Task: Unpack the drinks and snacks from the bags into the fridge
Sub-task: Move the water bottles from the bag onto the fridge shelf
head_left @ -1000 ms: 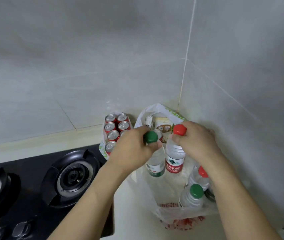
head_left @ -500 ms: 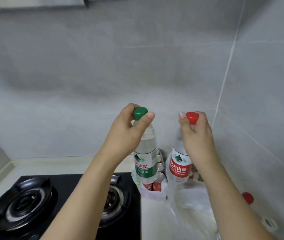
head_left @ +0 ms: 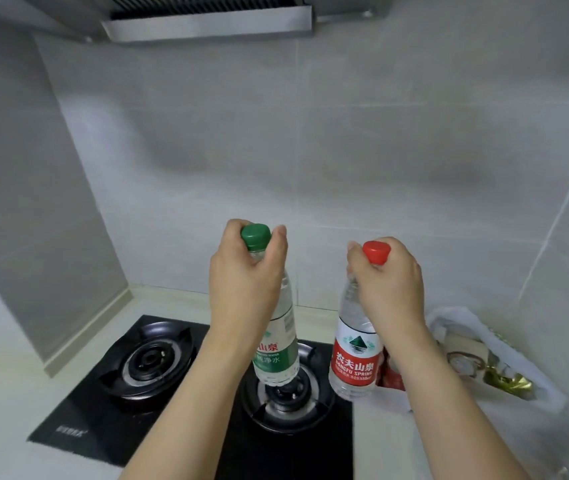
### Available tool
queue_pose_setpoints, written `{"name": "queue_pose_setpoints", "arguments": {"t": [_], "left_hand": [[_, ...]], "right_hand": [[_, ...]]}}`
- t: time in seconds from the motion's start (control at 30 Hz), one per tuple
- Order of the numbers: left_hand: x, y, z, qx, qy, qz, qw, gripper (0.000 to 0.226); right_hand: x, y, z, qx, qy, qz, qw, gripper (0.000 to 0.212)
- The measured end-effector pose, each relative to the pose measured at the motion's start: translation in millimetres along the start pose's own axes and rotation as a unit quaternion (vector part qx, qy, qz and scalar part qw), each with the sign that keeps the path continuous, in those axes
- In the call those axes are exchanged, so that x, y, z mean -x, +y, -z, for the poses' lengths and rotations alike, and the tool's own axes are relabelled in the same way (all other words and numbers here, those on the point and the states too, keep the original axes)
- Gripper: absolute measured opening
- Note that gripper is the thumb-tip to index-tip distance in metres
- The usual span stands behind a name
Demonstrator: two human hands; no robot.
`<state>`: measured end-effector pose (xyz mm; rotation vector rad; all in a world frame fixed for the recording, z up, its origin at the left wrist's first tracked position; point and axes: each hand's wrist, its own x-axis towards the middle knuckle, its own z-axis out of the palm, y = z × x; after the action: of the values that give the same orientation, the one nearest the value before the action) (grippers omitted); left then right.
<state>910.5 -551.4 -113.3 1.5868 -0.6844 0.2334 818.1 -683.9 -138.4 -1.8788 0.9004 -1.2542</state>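
— What's in hand?
— A green-capped bottle [head_left: 274,344] hangs from the left hand [head_left: 245,289], a red-capped bottle [head_left: 356,355] from the right hand [head_left: 388,289], fingers curled round each neck, both held above the hob [head_left: 172,386].
— And what remains?
— No fridge in view. The white bag [head_left: 505,368] at right on the worktop [head_left: 9,410] holds packets, so much unpacking looks left.

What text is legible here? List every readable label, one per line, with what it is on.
"农夫山泉" and "NONGFU SPRING": red label of the red-capped bottle, held by the right hand.
"山泉" and "纯净水", partly hidden: green label of the green-capped bottle, held by the left hand.
Small print on both labels: unreadable.
Hob front logo: blurred.
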Motion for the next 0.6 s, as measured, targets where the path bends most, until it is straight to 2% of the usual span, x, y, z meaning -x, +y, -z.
{"name": "queue_pose_setpoints", "arguments": {"t": [0.33, 0.6], "left_hand": [[9, -7, 53, -0.088, 0.097, 0.033, 0.991, 0.012], [29, -1, 87, -0.171, 0.202, 0.041, 0.963, 0.015]], "right_hand": [[17, -33, -51, -0.073, -0.126, 0.066, 0.987, 0.022], [41, -52, -81, -0.133, -0.229, 0.096, 0.96, 0.023]]}}
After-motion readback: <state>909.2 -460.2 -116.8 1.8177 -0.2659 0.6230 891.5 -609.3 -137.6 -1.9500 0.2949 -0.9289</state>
